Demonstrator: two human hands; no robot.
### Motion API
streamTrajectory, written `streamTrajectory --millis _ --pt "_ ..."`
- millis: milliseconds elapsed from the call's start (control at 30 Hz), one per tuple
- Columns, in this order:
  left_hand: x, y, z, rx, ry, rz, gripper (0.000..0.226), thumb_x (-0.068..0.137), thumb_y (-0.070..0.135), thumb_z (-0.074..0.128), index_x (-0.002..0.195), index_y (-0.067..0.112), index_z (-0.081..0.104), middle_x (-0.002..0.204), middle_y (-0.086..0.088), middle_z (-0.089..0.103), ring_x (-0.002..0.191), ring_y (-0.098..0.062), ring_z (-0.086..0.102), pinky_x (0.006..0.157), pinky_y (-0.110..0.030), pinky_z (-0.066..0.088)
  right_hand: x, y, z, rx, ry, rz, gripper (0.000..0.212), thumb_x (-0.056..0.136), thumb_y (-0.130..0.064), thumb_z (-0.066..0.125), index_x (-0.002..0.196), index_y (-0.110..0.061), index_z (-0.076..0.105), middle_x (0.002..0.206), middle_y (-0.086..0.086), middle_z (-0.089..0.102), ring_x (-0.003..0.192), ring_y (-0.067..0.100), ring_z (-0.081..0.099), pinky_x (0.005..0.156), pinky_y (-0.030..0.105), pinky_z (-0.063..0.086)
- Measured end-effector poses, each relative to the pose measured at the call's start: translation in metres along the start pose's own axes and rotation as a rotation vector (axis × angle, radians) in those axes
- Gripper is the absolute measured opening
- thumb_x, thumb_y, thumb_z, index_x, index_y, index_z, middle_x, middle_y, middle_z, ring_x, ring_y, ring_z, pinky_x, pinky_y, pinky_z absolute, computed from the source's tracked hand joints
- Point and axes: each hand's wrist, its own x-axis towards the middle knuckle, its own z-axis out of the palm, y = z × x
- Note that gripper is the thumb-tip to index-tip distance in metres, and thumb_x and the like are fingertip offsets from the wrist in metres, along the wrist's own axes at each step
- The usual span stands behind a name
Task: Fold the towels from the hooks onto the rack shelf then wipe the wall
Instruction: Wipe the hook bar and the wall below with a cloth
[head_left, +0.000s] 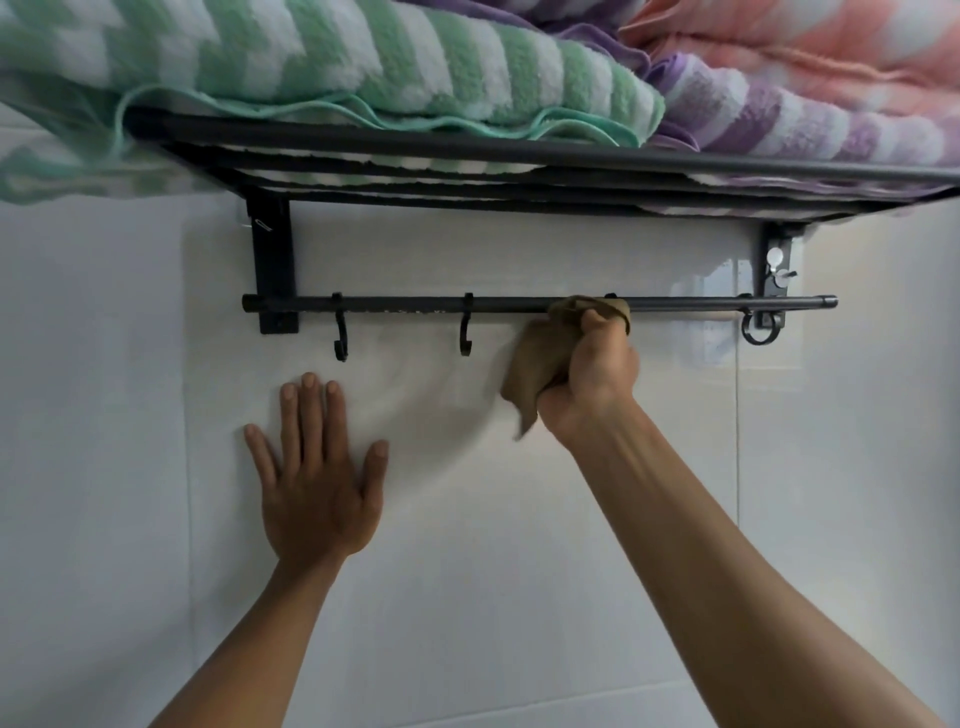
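Gripping brown cloth (540, 364) at rail (405, 303), right hand (592, 384); left hand (317, 478) flat, fingers spread, on wall (467, 571).

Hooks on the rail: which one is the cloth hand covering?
The third hook from the left: the right hand grips a brown cloth over it. The two hooks to its left and the ring hook at far right hang bare.

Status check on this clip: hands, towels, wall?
Left hand flat on wall. Right hand grips brown cloth at hook bar. Towels on shelf, hooks bare.
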Motion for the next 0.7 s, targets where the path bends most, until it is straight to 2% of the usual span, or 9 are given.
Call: streamTrajectory --millis 133,267,333,400,500,567,700 --pt "0.001 -0.001 0.0 -0.013 -0.029 -0.013 0.079 0.099 0.056 0.028 0.161 0.013 0.005 0.169 -0.008 -0.002 0.156 -0.025 -0.004 0.122 -0.061 0.003 -0.005 0.017 0.016 0.041 -0.058 0.042 0.019 0.102 -0.017 0.046 0.102 -0.016 0.065 0.089 0.006 0.066 0.076 0.02 0.062 0.083 0.036 0.054" --pt "0.002 -0.002 0.0 -0.013 -0.029 -0.001 0.079 0.099 0.055 0.027 0.161 0.013 0.003 0.169 -0.009 -0.002 0.156 -0.026 -0.004 0.122 -0.062 0.003 -0.012 0.027 0.026 0.118 -0.157 0.134 0.021 0.101 -0.029 0.047 0.1 -0.016 0.064 0.089 0.007 0.065 0.085 0.026 0.061 0.089 0.041 0.053" --pt "0.002 -0.001 0.0 -0.015 -0.027 -0.003 0.078 0.099 0.056 0.025 0.161 0.013 0.004 0.169 -0.009 -0.002 0.156 -0.026 -0.003 0.122 -0.062 0.003 -0.01 0.02 0.021 0.173 -0.162 0.123 0.025 0.1 -0.029 0.046 0.085 -0.017 0.062 0.074 0.004 0.063 0.073 0.024 0.06 0.079 0.038 0.054" --pt "0.001 0.0 0.0 -0.009 -0.026 -0.009 0.077 0.099 0.056 0.024 0.161 0.013 0.006 0.169 -0.008 0.0 0.156 -0.026 -0.003 0.122 -0.062 0.003 -0.002 0.011 0.016 0.238 -0.128 0.084 0.029 0.097 -0.027 0.045 0.071 -0.02 0.057 0.063 -0.001 0.058 0.062 0.018 0.054 0.067 0.029 0.049" --pt "0.001 0.0 0.001 -0.003 -0.022 -0.007 0.078 0.099 0.055 0.026 0.161 0.013 0.007 0.169 -0.008 0.0 0.156 -0.025 -0.003 0.122 -0.061 0.002 0.005 0.004 0.015 0.271 -0.05 0.065 0.023 0.096 -0.026 0.049 0.076 -0.022 0.061 0.078 -0.002 0.06 0.075 0.016 0.055 0.079 0.031 0.048" --pt "0.002 -0.001 0.0 -0.007 -0.027 -0.002 0.078 0.099 0.056 0.026 0.161 0.013 0.004 0.169 -0.008 -0.002 0.156 -0.025 -0.004 0.122 -0.061 0.001 0.002 0.008 0.019 0.189 -0.054 0.036 0.022 0.099 -0.02 0.048 0.083 -0.02 0.064 0.085 0.0 0.062 0.082 0.018 0.057 0.085 0.033 0.049" --pt "0.002 -0.002 0.0 -0.017 -0.047 -0.003 0.079 0.099 0.057 0.025 0.161 0.015 0.001 0.169 -0.008 -0.005 0.156 -0.026 -0.006 0.122 -0.061 0.001 -0.011 0.028 0.026 -0.018 -0.143 0.035 0.022 0.1 -0.013 0.044 0.099 -0.012 0.066 0.09 0.006 0.066 0.085 0.024 0.059 0.079 0.037 0.051"
